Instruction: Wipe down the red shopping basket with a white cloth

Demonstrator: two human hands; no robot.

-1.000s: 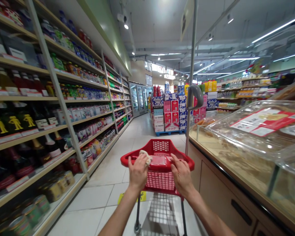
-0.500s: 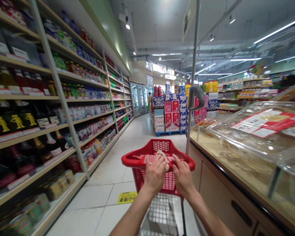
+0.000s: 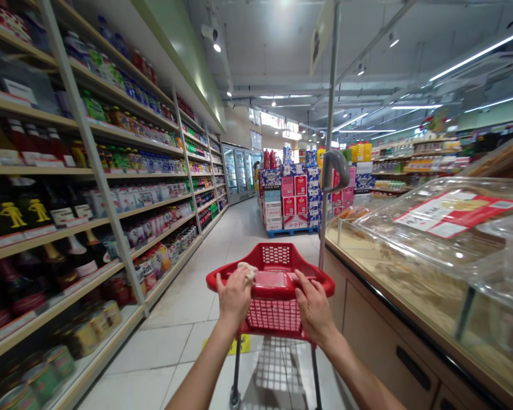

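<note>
A red shopping cart (image 3: 273,319) stands in front of me, its handle (image 3: 270,279) facing my body. On the left part of that handle lies my left hand (image 3: 234,293), its fingers closed over a whitish cloth (image 3: 248,273) pressed against the red plastic. My right hand (image 3: 314,302) holds the right part of the handle, fingers over the top and thumb on the near side. The clear panel at the handle's middle shows between both hands. Palms and the underside of the cloth are hidden.
Shelves (image 3: 154,171) of bottles and cans line the left side. A counter (image 3: 389,302) with clear plastic food boxes (image 3: 453,210) runs close along the right, beside a metal pole (image 3: 330,114). Stacked cartons (image 3: 288,199) stand ahead. A yellow floor sticker (image 3: 241,344) lies under the cart.
My left hand has slid left along the handle with the cloth, uncovering the middle panel. My right hand stays on the right part. The whole view has shifted slightly.
</note>
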